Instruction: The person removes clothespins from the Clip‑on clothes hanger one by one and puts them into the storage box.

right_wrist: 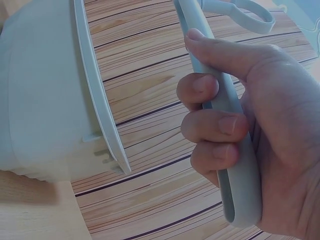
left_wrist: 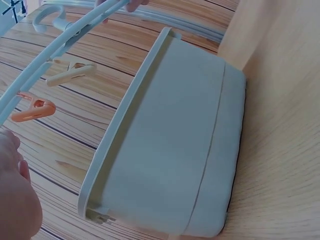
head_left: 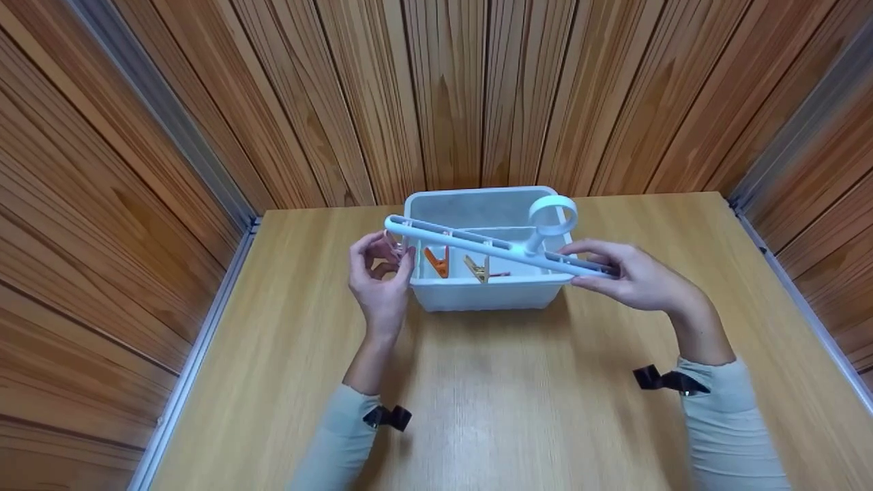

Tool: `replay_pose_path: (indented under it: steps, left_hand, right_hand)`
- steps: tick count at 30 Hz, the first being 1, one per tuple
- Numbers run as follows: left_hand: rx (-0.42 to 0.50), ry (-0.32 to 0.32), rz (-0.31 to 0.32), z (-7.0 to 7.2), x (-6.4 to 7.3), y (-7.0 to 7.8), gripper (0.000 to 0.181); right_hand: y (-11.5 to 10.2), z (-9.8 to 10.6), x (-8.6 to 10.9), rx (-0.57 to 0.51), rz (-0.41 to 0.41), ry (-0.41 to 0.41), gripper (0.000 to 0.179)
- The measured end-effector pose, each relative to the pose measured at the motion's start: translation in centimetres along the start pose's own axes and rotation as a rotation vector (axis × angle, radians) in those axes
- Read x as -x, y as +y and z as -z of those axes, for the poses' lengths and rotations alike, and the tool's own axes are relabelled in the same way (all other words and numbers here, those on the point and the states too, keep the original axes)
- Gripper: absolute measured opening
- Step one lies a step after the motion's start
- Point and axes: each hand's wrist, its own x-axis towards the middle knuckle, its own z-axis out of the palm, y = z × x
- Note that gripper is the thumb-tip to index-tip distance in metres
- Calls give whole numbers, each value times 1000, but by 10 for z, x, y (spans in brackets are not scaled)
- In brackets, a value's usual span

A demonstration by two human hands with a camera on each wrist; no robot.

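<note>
A pale blue clip hanger (head_left: 470, 242) with a ring-shaped hook is held slantwise above a light plastic bin (head_left: 487, 298). My right hand (head_left: 631, 276) grips the hanger's right end, fingers wrapped around the bar (right_wrist: 235, 150) in the right wrist view. At the opposite end, the thumb and fingers of my left hand (head_left: 380, 283) pinch a pink clothespin (head_left: 394, 243), partly hidden by the fingers. An orange clothespin (head_left: 437, 262) and a tan clothespin (head_left: 476, 269) hang from the bar between the hands.
The bin stands on a wooden table (head_left: 477, 395), close to the wood-panelled back wall (head_left: 450, 102). Inside it, a small pinkish piece (head_left: 501, 274) shows beyond the tan clothespin. Panelled side walls with metal rails (head_left: 198, 348) flank the table.
</note>
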Motion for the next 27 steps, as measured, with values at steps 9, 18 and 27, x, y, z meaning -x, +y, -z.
replay_pose_path:
  steps: [9,18,27]
  left_hand:
    - [-33,23,-66,3,-5,-1,45]
    - [-52,39,-43,2,-6,1,50]
    - [-116,85,-17,1,-7,1,48]
  right_hand:
    - [1,-1,1,5,-27,-9,42]
    - [2,-4,0,23,-38,-15,43]
    - [2,-7,-1,28,-50,-20,40]
